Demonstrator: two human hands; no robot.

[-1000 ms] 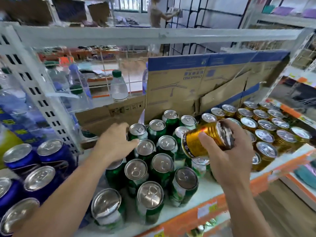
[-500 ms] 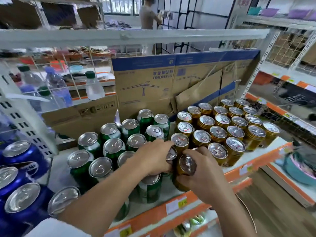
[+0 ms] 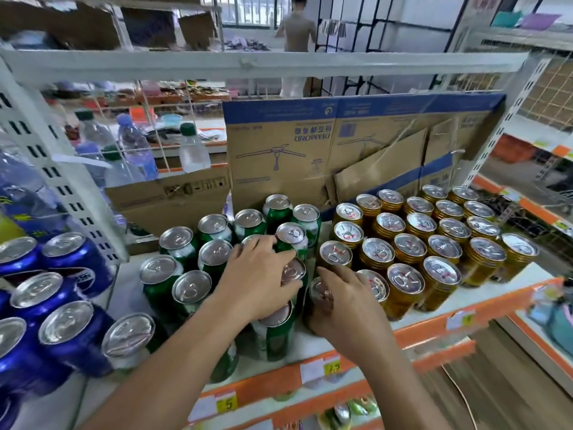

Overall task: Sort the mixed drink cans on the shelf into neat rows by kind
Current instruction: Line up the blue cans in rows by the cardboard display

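Green cans point(image 3: 183, 254); gold cans point(image 3: 406, 294); blue cans point(image 3: 77, 265); orange shelf edge point(image 3: 434, 332).

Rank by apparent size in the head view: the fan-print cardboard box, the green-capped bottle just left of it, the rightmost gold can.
1. fan-print cardboard box, clearly largest.
2. green-capped bottle and rightmost gold can look alike; the bottle stands farther back, so unranked.

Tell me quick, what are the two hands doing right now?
Left hand: spread over the green cans; grip cannot be told.
Right hand: holding a gold can.
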